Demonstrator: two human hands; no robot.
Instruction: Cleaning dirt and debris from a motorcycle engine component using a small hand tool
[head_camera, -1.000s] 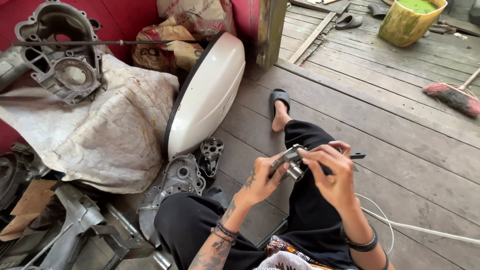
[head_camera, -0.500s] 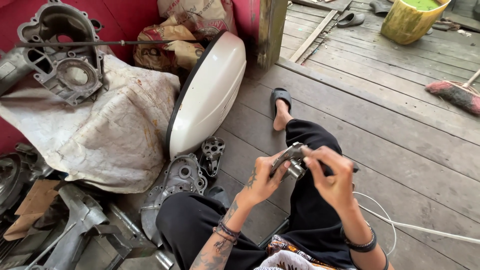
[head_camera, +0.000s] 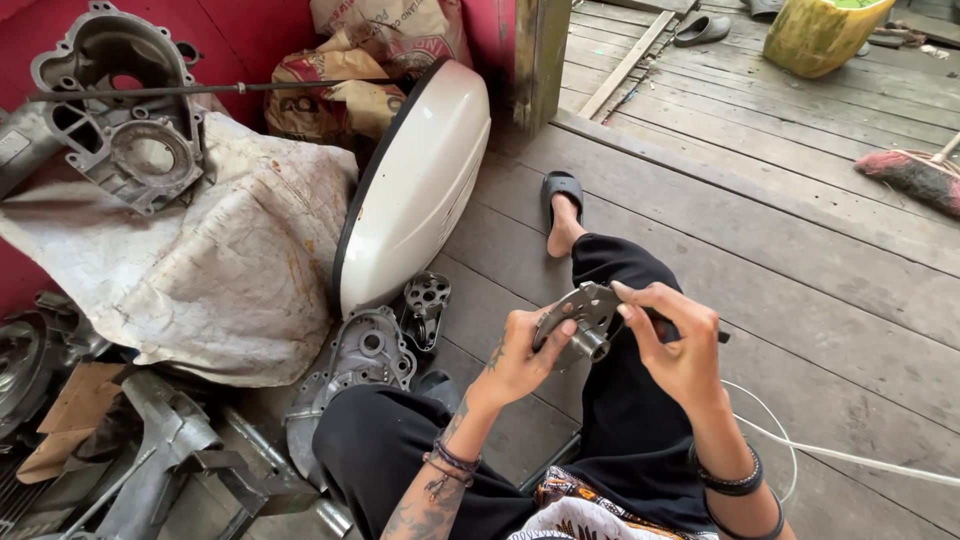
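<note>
Gripping small grey metal part (head_camera: 585, 315) at frame centre: left hand (head_camera: 520, 355) curled under, right hand (head_camera: 675, 345) pinching its top edge plus thin dark tool. Could slip, dropping onto lap or plank floor (head_camera: 800, 250).
</note>
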